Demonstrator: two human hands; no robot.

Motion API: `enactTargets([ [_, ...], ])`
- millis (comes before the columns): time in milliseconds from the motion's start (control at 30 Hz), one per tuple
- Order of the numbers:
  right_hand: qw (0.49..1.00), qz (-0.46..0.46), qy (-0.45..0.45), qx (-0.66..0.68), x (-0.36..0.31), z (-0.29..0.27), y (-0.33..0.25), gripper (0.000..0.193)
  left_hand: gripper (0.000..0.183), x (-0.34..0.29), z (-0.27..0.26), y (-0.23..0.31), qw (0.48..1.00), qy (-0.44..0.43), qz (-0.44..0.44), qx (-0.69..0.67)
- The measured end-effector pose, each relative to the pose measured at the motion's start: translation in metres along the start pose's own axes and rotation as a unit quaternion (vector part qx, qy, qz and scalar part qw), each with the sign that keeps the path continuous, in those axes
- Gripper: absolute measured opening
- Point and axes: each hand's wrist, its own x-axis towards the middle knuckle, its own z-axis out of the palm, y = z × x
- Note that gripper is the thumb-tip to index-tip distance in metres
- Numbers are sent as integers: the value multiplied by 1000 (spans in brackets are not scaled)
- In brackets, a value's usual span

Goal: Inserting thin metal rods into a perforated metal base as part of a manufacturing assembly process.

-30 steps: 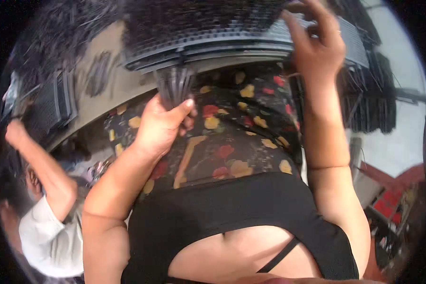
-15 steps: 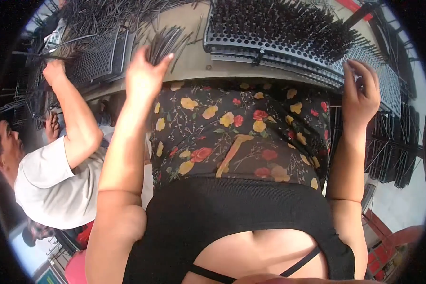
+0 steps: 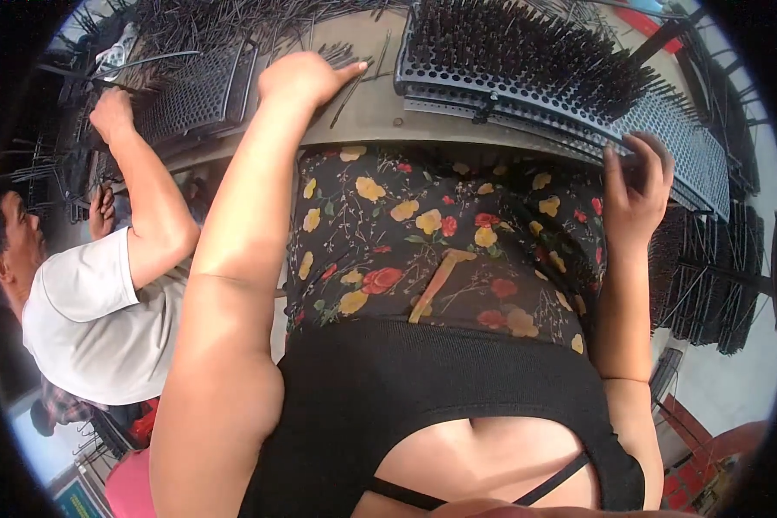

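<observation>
My left hand (image 3: 306,79) reaches over the worktable with its back up and its thumb stretched to the right. Its other fingers are hidden, so whether it grips anything does not show. Thin dark rods (image 3: 341,54) lie just beyond the thumb. At the near right end of a grey perforated tray (image 3: 678,134), my right hand (image 3: 637,190) has its fingers bent and apart, with nothing visible in them. The fingertips are close to the tray's edge; contact is unclear. Many dark upright rods (image 3: 527,56) stand in the tray's holes, leaving its right part bare.
A heap of loose dark rods (image 3: 224,22) covers the far left of the worktable (image 3: 380,121). Another perforated tray (image 3: 190,95) stands left, beside a co-worker in a pale shirt (image 3: 104,319). Racks of dark rods (image 3: 716,276) hang at the right.
My left hand has moved away and to the right, turning over the rods that showed in it before. My right hand has shifted slightly left and nearer. The view has shifted a little.
</observation>
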Motion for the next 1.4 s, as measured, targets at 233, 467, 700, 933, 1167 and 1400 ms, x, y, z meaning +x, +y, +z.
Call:
enactTargets([
  [233,999,20,11,40,-8,5,-1,32,103,1,29,0,997,70,-27,-23],
  [467,991,83,-36,99,-24,1,10,37,123,-2,28,-14,998,13,52,-25],
  [700,992,77,-60,82,-23,-20,4,34,53,8,2,-11,996,-57,59,-44],
  [933,999,-15,-22,38,-40,-56,-22,19,30,-34,17,-35,988,125,38,-82],
  [1167,990,-82,-103,53,-81,-69,-67,23,26,-86,33,-68,980,153,49,-116],
  [1400,992,-47,-117,12,-73,-80,-98,25,24,-111,48,-88,983,103,59,-143],
])
